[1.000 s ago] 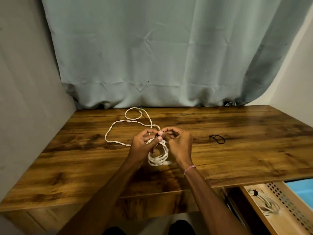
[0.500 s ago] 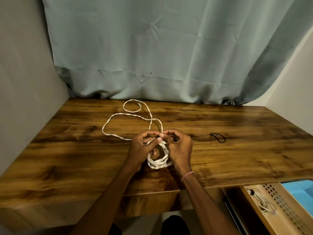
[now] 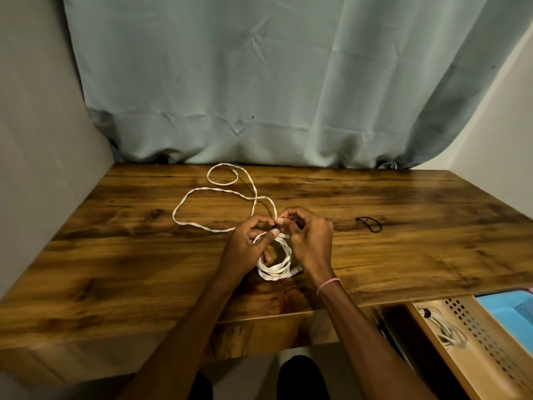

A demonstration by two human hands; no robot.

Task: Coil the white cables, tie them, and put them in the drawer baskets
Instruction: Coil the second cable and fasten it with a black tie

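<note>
two hands met above the middle of a wooden table point(image 3: 115, 269), whose dark-grained top ran from a grey wall point(image 3: 37, 140) on the left to a pale wall point(image 3: 496, 134) on the right. a grey-green curtain point(image 3: 259, 82) hung behind it, its hem bunched along the far edge of the table. the left hand point(image 3: 248, 246) gripped the white cable point(image 3: 277, 269), its fingers curled through the coiled part and its thumb laid across the top of the turns. the right hand point(image 3: 310, 241), with a thin pink bracelet point(image 3: 327, 284) on its wrist, was curled shut on the top of the same coil, fingertips pinching beside the left thumb. a small dark bit showed between the fingertips, too small to tell what it was. the lower turns of the coil rested on the table between the wrists. the uncoiled rest of the cable lay on the wood in wide loose loops, trailing away to the far left and ending in a small ring near the curtain. a black tie point(image 3: 369, 224) lay by itself on the table, well to the right of the hands. under the table's right end a perforated tan drawer basket point(image 3: 476, 356) stood open, with a bundled cable point(image 3: 447, 332) lying in it. a blue basket point(image 3: 513, 310) sat just beside it at the frame's edge.
</note>
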